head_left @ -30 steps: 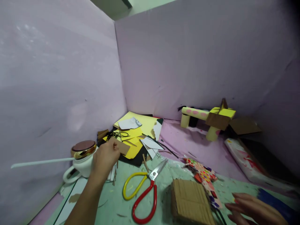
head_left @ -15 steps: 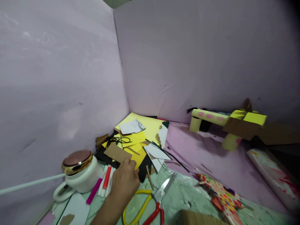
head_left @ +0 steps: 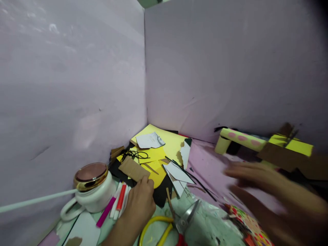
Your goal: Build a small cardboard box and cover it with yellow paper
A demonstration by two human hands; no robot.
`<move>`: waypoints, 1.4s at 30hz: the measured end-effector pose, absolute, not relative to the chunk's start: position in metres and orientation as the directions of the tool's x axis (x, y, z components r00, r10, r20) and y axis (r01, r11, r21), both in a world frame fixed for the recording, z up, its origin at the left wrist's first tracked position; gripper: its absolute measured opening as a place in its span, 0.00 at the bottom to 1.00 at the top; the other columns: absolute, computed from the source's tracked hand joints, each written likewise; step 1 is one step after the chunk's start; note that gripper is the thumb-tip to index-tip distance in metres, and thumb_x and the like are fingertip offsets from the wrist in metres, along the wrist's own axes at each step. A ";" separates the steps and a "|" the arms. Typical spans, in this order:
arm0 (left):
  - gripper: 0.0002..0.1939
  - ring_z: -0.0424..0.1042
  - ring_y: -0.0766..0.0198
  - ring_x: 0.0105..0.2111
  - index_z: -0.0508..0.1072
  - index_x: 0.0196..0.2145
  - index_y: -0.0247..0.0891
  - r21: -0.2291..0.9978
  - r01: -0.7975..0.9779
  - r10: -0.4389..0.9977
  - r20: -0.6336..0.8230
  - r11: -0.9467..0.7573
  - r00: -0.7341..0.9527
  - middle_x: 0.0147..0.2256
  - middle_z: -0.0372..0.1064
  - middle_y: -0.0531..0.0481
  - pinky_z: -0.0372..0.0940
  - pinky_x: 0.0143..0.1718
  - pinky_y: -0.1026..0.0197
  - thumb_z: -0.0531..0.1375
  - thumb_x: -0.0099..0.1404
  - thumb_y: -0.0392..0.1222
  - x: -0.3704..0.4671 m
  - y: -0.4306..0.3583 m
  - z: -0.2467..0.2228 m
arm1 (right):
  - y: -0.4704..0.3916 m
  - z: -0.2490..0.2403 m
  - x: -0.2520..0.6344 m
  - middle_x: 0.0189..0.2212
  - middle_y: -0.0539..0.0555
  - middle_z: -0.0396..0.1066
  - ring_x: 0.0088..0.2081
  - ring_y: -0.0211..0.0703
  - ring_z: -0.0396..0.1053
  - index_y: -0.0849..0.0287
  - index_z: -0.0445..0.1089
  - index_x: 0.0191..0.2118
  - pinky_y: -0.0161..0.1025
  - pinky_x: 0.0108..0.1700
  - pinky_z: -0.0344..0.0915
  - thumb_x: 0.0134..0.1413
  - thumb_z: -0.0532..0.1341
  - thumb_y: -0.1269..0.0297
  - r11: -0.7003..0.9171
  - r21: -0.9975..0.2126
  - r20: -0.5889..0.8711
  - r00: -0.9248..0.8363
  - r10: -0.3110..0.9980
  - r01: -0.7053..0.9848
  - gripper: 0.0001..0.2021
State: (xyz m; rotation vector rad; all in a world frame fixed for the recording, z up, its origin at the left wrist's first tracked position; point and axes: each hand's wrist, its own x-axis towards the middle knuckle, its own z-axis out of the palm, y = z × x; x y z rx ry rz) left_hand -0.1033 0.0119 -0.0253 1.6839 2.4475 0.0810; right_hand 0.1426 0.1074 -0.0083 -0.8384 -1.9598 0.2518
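At the lower middle, my left hand (head_left: 142, 198) has its fingers closed at the near corner of a small brown cardboard piece (head_left: 133, 168). That piece lies over black and yellow paper (head_left: 156, 173). My right hand (head_left: 269, 191) is blurred by motion at the right, thumb and fingers apart, with nothing seen in it. Behind it stands a yellow paper model (head_left: 243, 139) with pink spots, joined to a brown cardboard box (head_left: 279, 155) with a yellow top. Scissors (head_left: 183, 222) with yellow and red handles lie just right of my left hand.
A white mug (head_left: 94, 193) with a gold-rimmed lid stands at the left, beside red, white and purple markers (head_left: 120, 198). Black cord (head_left: 133, 155), white paper scraps (head_left: 179, 174) and thin strips lie about. A patterned packet (head_left: 252, 225) is at lower right. Lilac walls (head_left: 217, 68) enclose the back.
My right hand has come into view from the right, in front of the box model. My left hand stays at the cardboard corner. The whole view has shifted slightly.
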 end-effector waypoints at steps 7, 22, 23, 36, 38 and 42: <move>0.15 0.71 0.47 0.44 0.70 0.40 0.34 0.163 0.911 0.923 -0.133 0.379 -0.361 0.42 0.68 0.39 0.67 0.39 0.51 0.49 0.60 0.25 -0.104 0.014 -0.033 | 0.169 0.007 -0.015 0.32 0.56 0.77 0.37 0.47 0.72 0.59 0.74 0.33 0.37 0.34 0.66 0.55 0.61 0.70 0.980 0.153 0.066 -0.991 0.116 0.125 0.04; 0.15 0.70 0.47 0.46 0.71 0.42 0.34 0.215 0.911 0.935 -0.125 0.352 -0.332 0.48 0.67 0.36 0.68 0.42 0.47 0.49 0.61 0.28 -0.106 0.011 -0.039 | 0.175 -0.031 -0.059 0.29 0.64 0.78 0.32 0.51 0.76 0.67 0.73 0.31 0.38 0.25 0.61 0.54 0.56 0.80 0.954 0.258 -0.183 -0.977 -0.106 -0.152 0.09; 0.15 0.70 0.47 0.46 0.71 0.42 0.34 0.218 0.910 0.935 -0.129 0.353 -0.331 0.48 0.67 0.36 0.68 0.43 0.48 0.50 0.61 0.28 -0.106 0.011 -0.039 | 0.174 -0.033 -0.059 0.29 0.64 0.78 0.32 0.51 0.76 0.67 0.73 0.32 0.38 0.25 0.61 0.54 0.55 0.80 0.956 0.257 -0.174 -0.980 -0.098 -0.141 0.10; 0.13 0.70 0.48 0.44 0.70 0.39 0.34 0.211 0.898 0.916 -0.202 0.386 -0.347 0.42 0.67 0.40 0.67 0.40 0.50 0.51 0.60 0.26 -0.105 0.013 -0.030 | 0.241 0.014 -0.020 0.35 0.70 0.78 0.36 0.63 0.76 0.67 0.73 0.43 0.46 0.31 0.65 0.63 0.46 0.61 0.756 0.200 0.137 -0.782 0.608 0.623 0.21; 0.13 0.70 0.48 0.45 0.70 0.39 0.34 0.202 0.896 0.910 -0.223 0.395 -0.351 0.42 0.67 0.40 0.67 0.41 0.49 0.50 0.60 0.25 -0.103 0.014 -0.024 | 0.251 0.014 -0.015 0.40 0.68 0.77 0.40 0.62 0.76 0.66 0.71 0.48 0.47 0.35 0.66 0.62 0.50 0.59 0.743 0.164 0.131 -0.760 0.636 0.649 0.20; 0.13 0.70 0.48 0.45 0.70 0.39 0.34 0.199 0.897 0.907 -0.238 0.395 -0.347 0.42 0.67 0.40 0.67 0.41 0.48 0.51 0.60 0.25 -0.101 0.015 -0.017 | 0.246 -0.001 -0.022 0.51 0.59 0.73 0.50 0.52 0.71 0.59 0.68 0.53 0.41 0.47 0.66 0.57 0.58 0.60 0.851 0.090 0.045 -0.855 0.516 0.518 0.19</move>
